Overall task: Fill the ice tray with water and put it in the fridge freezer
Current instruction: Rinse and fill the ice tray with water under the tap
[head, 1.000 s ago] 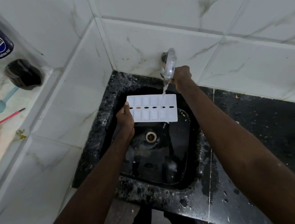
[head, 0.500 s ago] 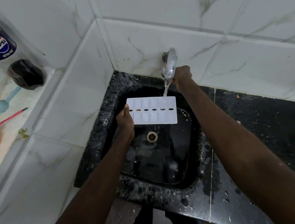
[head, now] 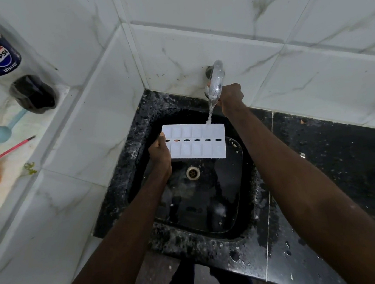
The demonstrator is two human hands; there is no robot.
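Now one ice tray [head: 194,141], apparently twelve cells.

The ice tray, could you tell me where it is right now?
In the head view the ice tray is held over the sink by the left hand, its far edge under the tap.

left hand [head: 160,154] gripping, right hand [head: 231,97] raised, curled
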